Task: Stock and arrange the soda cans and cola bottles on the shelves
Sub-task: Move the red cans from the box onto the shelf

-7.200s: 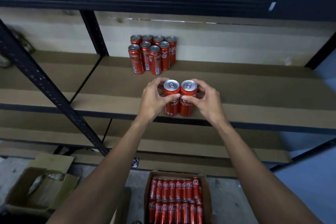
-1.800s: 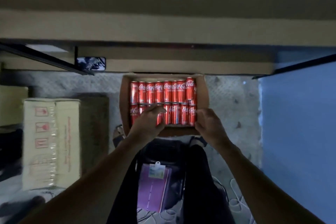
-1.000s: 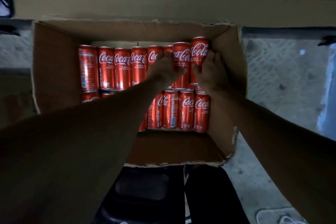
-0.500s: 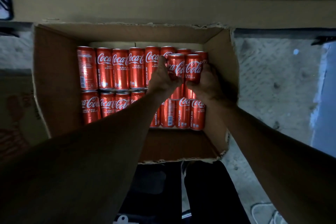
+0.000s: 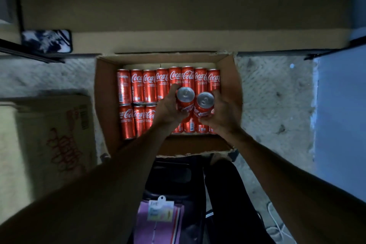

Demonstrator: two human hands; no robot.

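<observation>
The left hand [image 5: 168, 110] grips one red cola can [image 5: 185, 97], fingers curled round its body. The right hand [image 5: 223, 114] grips a second can [image 5: 205, 101] the same way. Both cans stand roughly upright with their silver lids towards the camera, close side by side between the two hands. Whether they actually touch cannot be told. They are held above the right half of an open cardboard box [image 5: 107, 105], over the line where its two rows meet.

Inside the box, more red cans lie on their sides with logos up. The far row [image 5: 150, 85] has eight cans running from the left wall to the right wall, with a pale strip of the box's bottom showing beyond them at the far wall. The near row [image 5: 128, 121] shows three cans at the left wall. Further right it is mostly hidden by the hands and wrists — only the lower ends of a few cans show toward the near right corner.

The box sits on a rough grey floor [image 5: 273, 95], its far wall against the edge of a brown shelf board [image 5: 178, 41]. To the left of the box stands a closed carton [image 5: 49, 134] with red markings, blurred.
</observation>
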